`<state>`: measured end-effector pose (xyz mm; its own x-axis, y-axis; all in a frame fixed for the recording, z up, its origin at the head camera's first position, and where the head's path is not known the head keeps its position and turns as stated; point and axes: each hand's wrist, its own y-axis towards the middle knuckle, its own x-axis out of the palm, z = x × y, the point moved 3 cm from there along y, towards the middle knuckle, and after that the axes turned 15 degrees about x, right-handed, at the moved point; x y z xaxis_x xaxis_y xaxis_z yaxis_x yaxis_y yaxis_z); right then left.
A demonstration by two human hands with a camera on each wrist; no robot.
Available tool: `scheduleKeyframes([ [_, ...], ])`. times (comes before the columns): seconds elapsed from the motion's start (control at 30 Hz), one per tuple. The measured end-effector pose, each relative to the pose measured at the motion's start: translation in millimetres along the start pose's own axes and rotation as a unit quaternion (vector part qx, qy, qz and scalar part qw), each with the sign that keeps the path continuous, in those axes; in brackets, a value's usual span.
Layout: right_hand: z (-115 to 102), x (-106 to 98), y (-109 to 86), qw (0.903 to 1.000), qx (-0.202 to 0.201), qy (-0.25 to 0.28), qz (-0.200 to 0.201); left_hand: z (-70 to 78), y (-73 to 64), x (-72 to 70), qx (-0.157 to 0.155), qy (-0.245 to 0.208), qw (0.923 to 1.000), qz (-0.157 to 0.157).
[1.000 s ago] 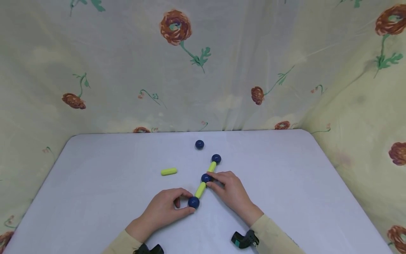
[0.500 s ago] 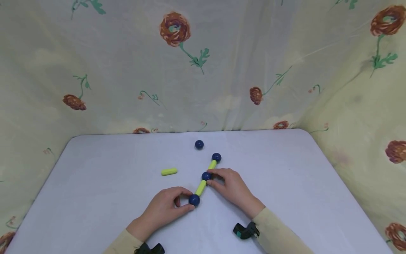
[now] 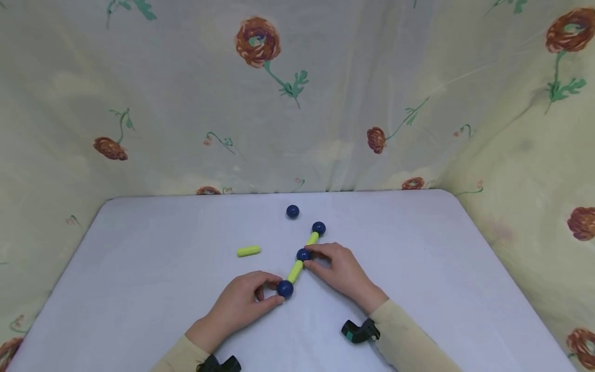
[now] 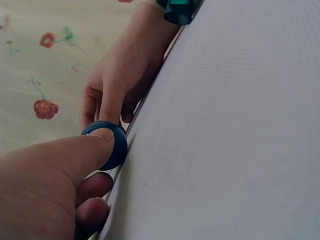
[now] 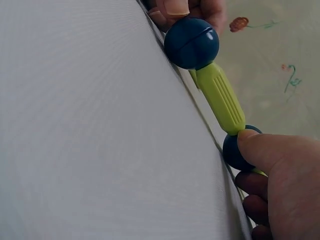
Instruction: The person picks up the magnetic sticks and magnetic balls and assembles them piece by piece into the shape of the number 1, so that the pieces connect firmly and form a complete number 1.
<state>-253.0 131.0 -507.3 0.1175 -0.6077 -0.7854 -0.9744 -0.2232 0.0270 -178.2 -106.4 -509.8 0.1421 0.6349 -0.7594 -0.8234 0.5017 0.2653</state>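
Observation:
On the table lies a slanted chain of dark blue balls and yellow-green ribbed rods. My left hand (image 3: 241, 299) pinches the near ball (image 3: 285, 289) between thumb and fingers; the left wrist view shows the thumb pressed on that blue ball (image 4: 120, 145). With thumb and forefinger, my right hand (image 3: 343, 271) pinches the middle ball (image 3: 303, 254). Between these two balls runs the near rod (image 3: 295, 272), its grooves plain on the rod (image 5: 221, 97) in the right wrist view. A far rod (image 3: 312, 238), partly behind the right fingers, leads to the far ball (image 3: 318, 228).
A loose yellow-green rod (image 3: 248, 251) lies left of the chain. One loose blue ball (image 3: 293, 211) sits near the back of the white table (image 3: 139, 258). Flower-printed cloth (image 3: 186, 93) hangs behind and at the sides.
Both hands and the whole chain have shifted slightly away from the body, toward the back of the table. The holds are the same, and the loose rod and ball stay put.

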Motion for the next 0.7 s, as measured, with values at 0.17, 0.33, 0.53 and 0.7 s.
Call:
scheduleKeyframes([
  [0.17,3.5,2.5,1.0,1.0000,-0.003,0.001,0.006,-2.0,0.1,-1.5,-0.014,-0.020,0.9997,-0.003],
  [0.33,5.6,2.3,2.2,1.0000,0.001,0.002,0.007,-9.0,2.6,-7.5,-0.060,-0.086,0.9944,0.011],
  [0.53,6.8,2.2,3.7,0.9998,-0.003,0.016,0.008,-23.9,2.8,-28.6,-0.104,-0.127,0.9839,0.071],
  [0.7,7.2,4.3,3.6,0.9997,-0.005,0.019,0.013,-43.8,-1.6,-47.6,-0.107,-0.082,0.9796,0.149],
])
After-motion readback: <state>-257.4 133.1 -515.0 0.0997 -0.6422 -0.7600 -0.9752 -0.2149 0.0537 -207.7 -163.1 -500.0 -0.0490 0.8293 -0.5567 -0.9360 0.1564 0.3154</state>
